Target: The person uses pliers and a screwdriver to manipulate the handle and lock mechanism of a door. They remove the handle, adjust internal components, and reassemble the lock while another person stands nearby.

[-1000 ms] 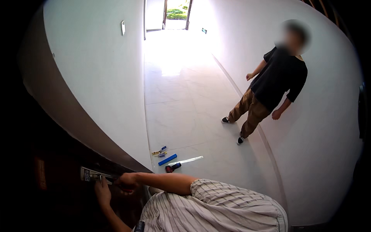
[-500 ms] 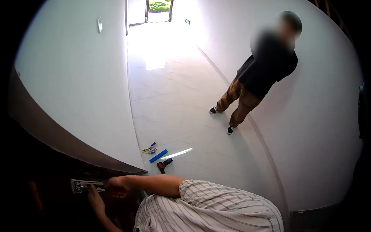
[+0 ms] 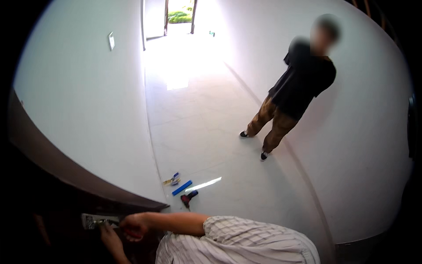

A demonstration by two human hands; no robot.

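Observation:
A long door lock plate point(image 3: 89, 221) with a dark patterned panel at one end sits on the dark door point(image 3: 66, 240) at the lower left. My left hand point(image 3: 112, 240) reaches up from the lower edge, its fingers closed against the middle of this lock; exactly what they pinch is too dark to see. Right beside it, my right hand point(image 3: 135, 225) is curled round a red-handled tool point(image 3: 132, 233), apparently a screwdriver. The tool's tip is lost in shadow near the left fingers.
On the pale tiled floor lie a red and black power drill point(image 3: 187, 199), a blue bar-shaped piece point(image 3: 182, 188) and several small blue and brass-coloured parts point(image 3: 172, 179). Another person point(image 3: 303, 83) stands by the right wall. An open doorway point(image 3: 180, 17) is at the far end.
The view has tilted slightly, so the floor items and my hands appear lower in the picture. Both hands stay at the lock, the right still round the red-handled tool. The other person's arms have shifted.

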